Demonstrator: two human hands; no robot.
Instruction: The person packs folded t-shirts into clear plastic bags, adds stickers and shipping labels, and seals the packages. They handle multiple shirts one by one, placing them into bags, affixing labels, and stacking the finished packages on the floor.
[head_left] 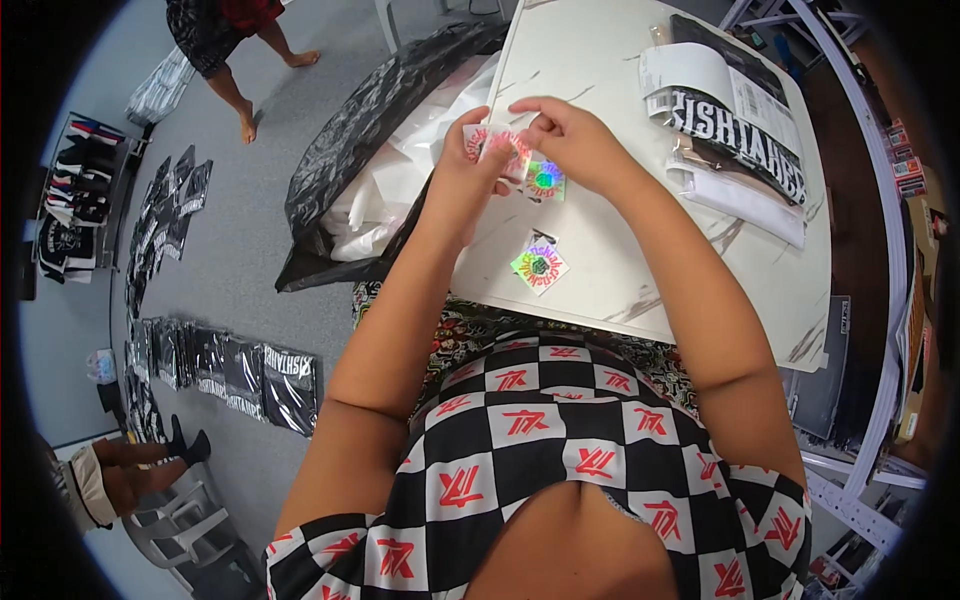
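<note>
Over the table's left edge, my left hand (462, 180) is closed on a white sticker with red print (482, 137), its thumb across the face. I cannot make out whether it is one sticker or a small stack. My right hand (575, 145) has its fingers bent in a pinch at the right edge of that sticker. Just under the hands lies a shiny rainbow sticker (546, 180) on the table, partly covered. Nearer to me, another holographic sticker (541, 264) lies tilted, with a dark piece at its far corner.
The white marbled table (610, 270) bears a pile of bagged garments (735, 125) on its right. A black plastic bag (345, 150) with white wrapping stands against its left side. Packed garments (235, 375) line the floor at left. Two other people, a chair (185, 520) and a metal rack (880, 300) surround.
</note>
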